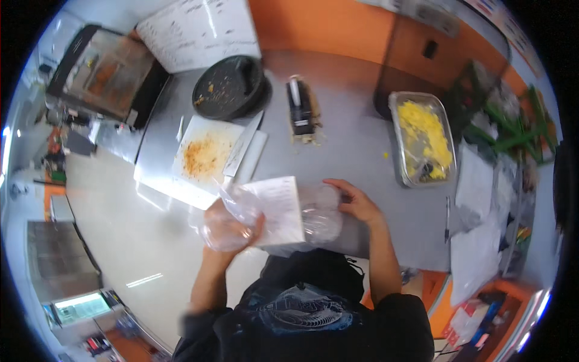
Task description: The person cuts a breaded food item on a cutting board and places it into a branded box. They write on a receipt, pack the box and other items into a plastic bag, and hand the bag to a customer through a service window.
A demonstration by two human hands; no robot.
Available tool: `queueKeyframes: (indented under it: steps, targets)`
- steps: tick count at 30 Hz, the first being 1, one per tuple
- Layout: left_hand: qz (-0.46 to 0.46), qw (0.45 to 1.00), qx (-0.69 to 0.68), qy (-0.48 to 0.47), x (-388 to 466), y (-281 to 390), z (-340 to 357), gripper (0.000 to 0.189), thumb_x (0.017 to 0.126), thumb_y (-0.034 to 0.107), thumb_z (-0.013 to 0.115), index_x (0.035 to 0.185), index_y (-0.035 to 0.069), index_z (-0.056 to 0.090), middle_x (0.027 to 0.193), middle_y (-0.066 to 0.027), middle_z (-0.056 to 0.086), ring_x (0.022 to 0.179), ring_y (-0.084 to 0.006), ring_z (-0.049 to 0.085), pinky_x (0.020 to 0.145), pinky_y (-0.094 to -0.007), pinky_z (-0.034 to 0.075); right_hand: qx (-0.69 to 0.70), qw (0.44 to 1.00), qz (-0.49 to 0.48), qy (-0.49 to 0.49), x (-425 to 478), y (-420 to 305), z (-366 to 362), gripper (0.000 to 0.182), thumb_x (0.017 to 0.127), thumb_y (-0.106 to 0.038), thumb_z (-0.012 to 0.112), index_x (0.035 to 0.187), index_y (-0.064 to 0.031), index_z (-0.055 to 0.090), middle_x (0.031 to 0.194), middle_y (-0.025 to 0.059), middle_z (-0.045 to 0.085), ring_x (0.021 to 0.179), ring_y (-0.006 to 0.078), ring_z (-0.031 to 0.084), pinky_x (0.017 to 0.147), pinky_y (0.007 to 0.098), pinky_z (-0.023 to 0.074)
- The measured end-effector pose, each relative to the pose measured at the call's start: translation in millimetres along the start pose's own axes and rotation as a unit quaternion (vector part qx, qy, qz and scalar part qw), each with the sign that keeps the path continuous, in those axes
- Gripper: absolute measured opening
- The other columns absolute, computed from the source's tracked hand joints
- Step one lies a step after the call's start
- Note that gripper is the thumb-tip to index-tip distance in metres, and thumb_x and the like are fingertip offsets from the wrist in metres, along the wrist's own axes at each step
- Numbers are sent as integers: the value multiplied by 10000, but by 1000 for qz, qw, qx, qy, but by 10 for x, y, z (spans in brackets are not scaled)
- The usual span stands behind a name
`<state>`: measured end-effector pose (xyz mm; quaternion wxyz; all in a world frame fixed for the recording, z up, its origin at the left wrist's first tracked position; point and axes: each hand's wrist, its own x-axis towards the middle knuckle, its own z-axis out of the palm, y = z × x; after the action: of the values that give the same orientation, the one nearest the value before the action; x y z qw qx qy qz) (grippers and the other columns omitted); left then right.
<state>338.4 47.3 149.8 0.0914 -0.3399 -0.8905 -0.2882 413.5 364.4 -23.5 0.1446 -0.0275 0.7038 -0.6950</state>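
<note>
My left hand (235,231) grips a clear plastic piece (226,233), which looks like a thin container or wrapping. Beside it lies a white sheet or pad with writing (278,210), close to the counter's front edge. More clear crinkled plastic (321,215) sticks out past the sheet's right side; whether both plastic pieces are joined I cannot tell. My right hand (359,203) is at the right edge of this plastic, thumb and forefinger apart. Just beyond my left hand, a large kitchen knife (244,145) rests across a stained white cutting board (206,156).
Behind the board stands a dark round pan (228,88) with food bits. A black object (301,108) sits among crumbs mid-counter. At right are a foil tray of yellow food (398,149), a pen (447,219) and plastic bags (475,249). A glass-fronted appliance (108,74) stands far left.
</note>
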Motion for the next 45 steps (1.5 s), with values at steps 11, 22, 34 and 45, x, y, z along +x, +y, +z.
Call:
queueKeyframes:
  steps: [11, 22, 34, 45]
  targets:
    - [136, 974, -179, -16, 131, -418, 108, 260, 753, 246, 682, 991, 147, 713, 882, -38, 651, 740, -253, 616, 756, -399, 512, -250, 957, -40, -144, 2909, -1382, 620, 410, 908, -208, 673, 1276, -37, 616, 1129, 135, 680, 1046, 269, 674, 893, 434, 519]
    - [353, 869, -67, -339, 241, -588, 139, 228, 880, 214, 619, 1025, 131, 773, 985, -40, 740, 922, -217, 693, 798, -383, 498, -612, 773, -103, -133, 5873, -935, 3415, 319, 903, -262, 614, 1175, -111, 683, 1150, 244, 652, 1116, 434, 628, 945, 494, 516]
    - [231, 951, -191, -74, 217, -611, 79, 239, 799, 261, 659, 916, 53, 663, 825, -112, 609, 795, -278, 647, 645, -418, 476, -342, 925, -150, -75, 4720, -1474, 2128, 307, 825, -219, 772, 1043, -53, 636, 899, 120, 745, 807, 224, 726, 730, 368, 572]
    - [203, 873, -368, -248, 545, -623, 72, 197, 894, 250, 672, 982, 81, 722, 1047, -99, 735, 883, -322, 704, 822, -419, 545, -426, 855, -27, 295, 758, 352, -333, 207, 818, -55, 770, 1007, 4, 709, 892, 120, 686, 725, 187, 695, 703, 294, 584]
